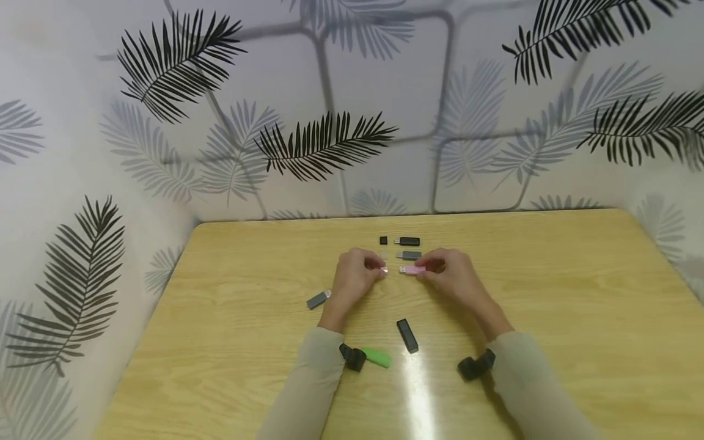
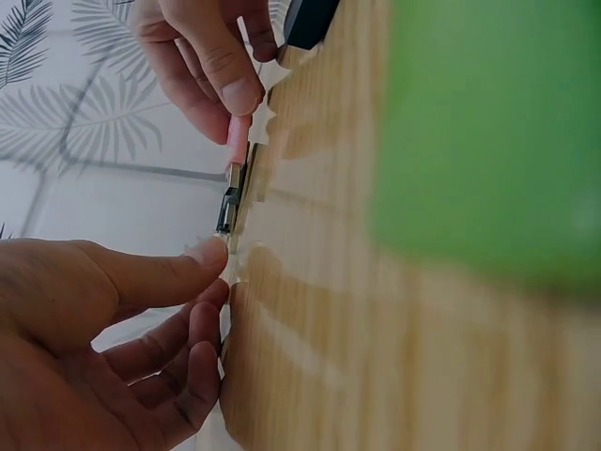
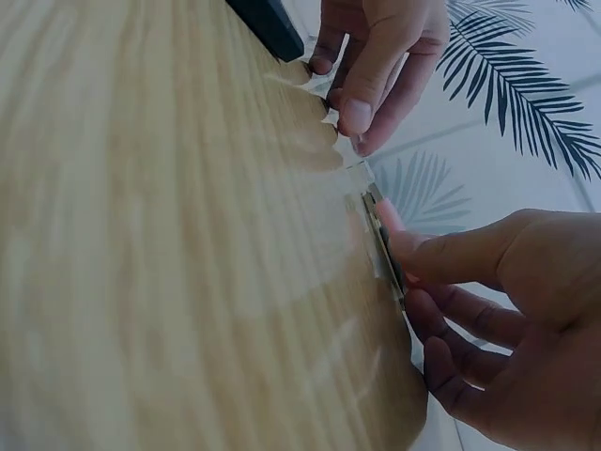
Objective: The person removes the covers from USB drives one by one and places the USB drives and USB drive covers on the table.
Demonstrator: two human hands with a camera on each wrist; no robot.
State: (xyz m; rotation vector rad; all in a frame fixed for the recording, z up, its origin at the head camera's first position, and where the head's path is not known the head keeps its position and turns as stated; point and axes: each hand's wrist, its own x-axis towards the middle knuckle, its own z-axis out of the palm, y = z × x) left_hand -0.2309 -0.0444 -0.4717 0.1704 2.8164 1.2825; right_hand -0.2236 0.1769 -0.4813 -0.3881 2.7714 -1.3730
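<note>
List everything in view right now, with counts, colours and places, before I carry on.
black sticks: 2, black, one behind the row's grey stick, one between the forearms
grey sticks: 2, grey, one mid-row, one outside the left wrist
pink stick: 1, pink, front of row
black cap: 1, black, left of the row's black stick
pale cap: 1, whitish, left of the row's grey stick
small piece: 1, pale, left fingertips, partly hidden
green item: 1, green, by the left wrist camera, unclear what
table: 1, light wood, under everything
backdrop: 1, whitish with leaves, behind
wrist cameras: 2, black, wrists
sleeves: 2, beige, forearms
left grip: 1, bare, pinching small piece
right grip: 1, bare, pinching pink stick
</note>
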